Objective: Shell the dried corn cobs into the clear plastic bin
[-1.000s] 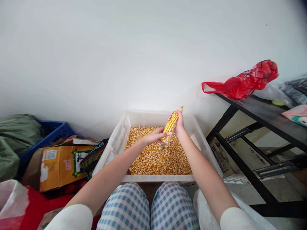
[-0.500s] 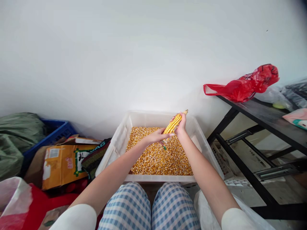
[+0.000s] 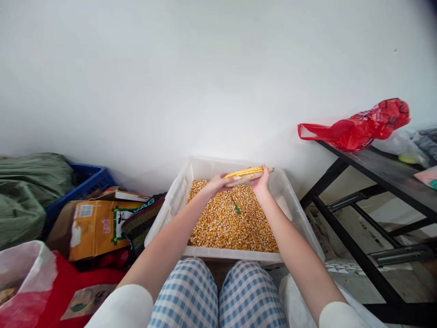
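Observation:
A corn cob (image 3: 244,175) lies almost level between my hands, above a white plastic bin (image 3: 235,255). Yellow kernels line its upper side, while the side facing me looks pale and stripped. My left hand (image 3: 220,183) grips the cob's left end. Around its right end, near the pointed tip, my right hand (image 3: 261,181) is closed. Loose corn kernels (image 3: 225,223) spread thickly across the bin below. A green-handled tool (image 3: 236,208) rests on the kernels; its dark end is thin and hard to make out.
To the right stands a black metal-framed table (image 3: 358,200) with a red plastic bag (image 3: 362,130) on top. On the left are an orange cardboard box (image 3: 99,228), a blue crate (image 3: 82,189), a green sack (image 3: 30,196) and a red bag (image 3: 68,291). A white wall rises behind the bin.
The cob has turned from a steep slant to nearly level, and its stripped side now shows. My left hand has moved up to its left end. The green-handled tool is now more exposed.

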`<state>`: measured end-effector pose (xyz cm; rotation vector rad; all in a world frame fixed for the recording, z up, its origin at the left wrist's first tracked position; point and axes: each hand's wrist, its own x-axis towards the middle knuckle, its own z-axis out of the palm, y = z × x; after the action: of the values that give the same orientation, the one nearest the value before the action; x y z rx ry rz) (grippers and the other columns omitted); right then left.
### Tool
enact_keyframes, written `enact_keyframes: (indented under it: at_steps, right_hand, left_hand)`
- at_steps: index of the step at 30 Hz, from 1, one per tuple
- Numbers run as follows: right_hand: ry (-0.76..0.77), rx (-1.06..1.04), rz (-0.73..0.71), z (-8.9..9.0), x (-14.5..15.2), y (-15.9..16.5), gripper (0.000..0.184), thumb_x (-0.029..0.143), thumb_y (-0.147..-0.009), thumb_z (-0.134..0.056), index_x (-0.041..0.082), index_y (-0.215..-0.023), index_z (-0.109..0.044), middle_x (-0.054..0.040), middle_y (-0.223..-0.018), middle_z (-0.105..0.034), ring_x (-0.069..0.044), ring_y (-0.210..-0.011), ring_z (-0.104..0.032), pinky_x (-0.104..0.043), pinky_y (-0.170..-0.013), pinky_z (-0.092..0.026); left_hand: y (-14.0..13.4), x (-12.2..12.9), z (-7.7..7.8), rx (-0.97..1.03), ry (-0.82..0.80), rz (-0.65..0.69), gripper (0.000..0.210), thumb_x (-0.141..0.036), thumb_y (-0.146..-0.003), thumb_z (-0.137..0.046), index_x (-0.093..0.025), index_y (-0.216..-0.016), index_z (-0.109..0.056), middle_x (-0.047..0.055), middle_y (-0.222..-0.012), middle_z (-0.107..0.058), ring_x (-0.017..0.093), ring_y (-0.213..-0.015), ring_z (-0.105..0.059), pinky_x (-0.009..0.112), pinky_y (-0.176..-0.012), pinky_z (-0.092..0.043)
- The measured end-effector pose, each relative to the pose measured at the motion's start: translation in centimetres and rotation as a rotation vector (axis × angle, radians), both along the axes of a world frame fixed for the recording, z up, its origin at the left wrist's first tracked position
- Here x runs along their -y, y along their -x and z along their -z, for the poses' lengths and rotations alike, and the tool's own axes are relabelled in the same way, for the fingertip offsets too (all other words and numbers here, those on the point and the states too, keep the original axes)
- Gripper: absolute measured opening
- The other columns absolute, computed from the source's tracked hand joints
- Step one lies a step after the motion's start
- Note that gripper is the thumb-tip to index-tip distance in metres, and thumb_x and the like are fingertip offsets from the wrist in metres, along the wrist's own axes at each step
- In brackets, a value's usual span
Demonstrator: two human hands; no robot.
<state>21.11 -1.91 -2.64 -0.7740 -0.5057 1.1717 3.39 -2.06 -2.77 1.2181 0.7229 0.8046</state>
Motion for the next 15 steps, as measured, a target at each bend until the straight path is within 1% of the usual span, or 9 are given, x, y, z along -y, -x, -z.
enact_keyframes:
  at_steps: [1, 2, 5, 7, 9, 11, 12, 15]
  right_hand:
    - [0.02, -0.04, -0.049, -0.1, 0.1, -0.1, 0.035, 0.054, -0.065, -0.05, 0.023, -0.082, -0.048, 0.0004, -0.073, -0.062, -0.016, -0.067, -0.062, -0.031, -0.056, -0.052]
    - [0.034, -0.041, -0.145, -0.2, 0.2, -0.1, 0.039, 0.055, -0.065, -0.051, 0.022, -0.087, -0.05, -0.0019, -0.078, -0.064, -0.018, -0.072, -0.063, -0.033, -0.058, -0.052]
    - [0.054, 0.018, -0.509, -0.8, 1.0, 0.6, 0.049, 0.057, -0.065, -0.054, 0.017, -0.092, -0.053, -0.0096, -0.085, -0.065, -0.022, -0.081, -0.063, -0.035, -0.062, -0.053]
    - [0.067, 0.091, -0.733, -1.1, 1.7, 1.8, 0.048, 0.056, -0.066, -0.055, 0.014, -0.091, -0.054, -0.0107, -0.083, -0.065, -0.023, -0.08, -0.064, -0.035, -0.063, -0.053]
    - [0.084, 0.208, -0.907, -1.0, 2.4, 3.5, 0.042, 0.05, -0.067, -0.058, 0.016, -0.09, -0.054, -0.0075, -0.077, -0.064, -0.022, -0.074, -0.064, -0.034, -0.06, -0.053]
    - [0.124, 0.383, -0.998, -0.3, 3.0, 5.5, 0.034, 0.038, -0.064, -0.065, 0.018, -0.088, -0.052, -0.0025, -0.069, -0.063, -0.019, -0.063, -0.064, -0.031, -0.053, -0.052]
    - [0.132, 0.469, -0.981, 0.2, 3.3, 6.5, 0.034, 0.031, -0.061, -0.068, 0.02, -0.088, -0.051, 0.0004, -0.066, -0.061, -0.018, -0.057, -0.062, -0.03, -0.05, -0.052]
    - [0.147, 0.607, -0.787, 1.7, 4.1, 8.9, 0.04, 0.02, -0.055, -0.07, 0.022, -0.088, -0.048, 0.0055, -0.061, -0.057, -0.014, -0.046, -0.057, -0.028, -0.042, -0.049]
  left_hand:
    - [0.4, -0.7, -0.1, 0.046, 0.023, -0.114, 0.051, -0.039, -0.059, -0.073, -0.012, -0.098, -0.055, 0.01, -0.097, -0.06, 0.015, -0.074, -0.061, 0.026, -0.067, -0.051]
    - [0.9, -1.3, -0.1, 0.083, 0.037, -0.238, 0.05, -0.042, -0.06, -0.072, -0.012, -0.096, -0.055, 0.01, -0.095, -0.06, 0.014, -0.073, -0.061, 0.025, -0.066, -0.05]
    - [2.1, -2.7, 0.0, 0.195, 0.057, -0.603, 0.047, -0.048, -0.064, -0.066, -0.016, -0.095, -0.052, 0.006, -0.086, -0.06, 0.013, -0.071, -0.06, 0.022, -0.06, -0.048]
    - [2.6, -3.2, 0.0, 0.283, 0.072, -0.753, 0.043, -0.052, -0.069, -0.059, -0.021, -0.096, -0.049, 0.003, -0.084, -0.059, 0.012, -0.075, -0.059, 0.021, -0.061, -0.047]
    - [2.7, -3.3, 0.0, 0.343, 0.086, -0.825, 0.041, -0.057, -0.074, -0.048, -0.023, -0.097, -0.045, 0.001, -0.084, -0.057, 0.012, -0.075, -0.059, 0.022, -0.06, -0.047]
    - [2.2, -3.0, -0.1, 0.333, 0.073, -0.822, 0.043, -0.06, -0.076, -0.042, -0.023, -0.099, -0.041, 0.001, -0.083, -0.055, 0.012, -0.071, -0.059, 0.022, -0.057, -0.046]
    - [1.9, -2.8, -0.2, 0.307, 0.045, -0.801, 0.045, -0.061, -0.075, -0.042, -0.023, -0.1, -0.04, 0.001, -0.082, -0.054, 0.013, -0.068, -0.058, 0.022, -0.055, -0.046]
    - [1.1, -2.2, 0.0, 0.19, -0.091, -0.734, 0.047, -0.058, -0.072, -0.051, -0.023, -0.101, -0.041, 0.001, -0.082, -0.052, 0.012, -0.066, -0.057, 0.022, -0.056, -0.045]
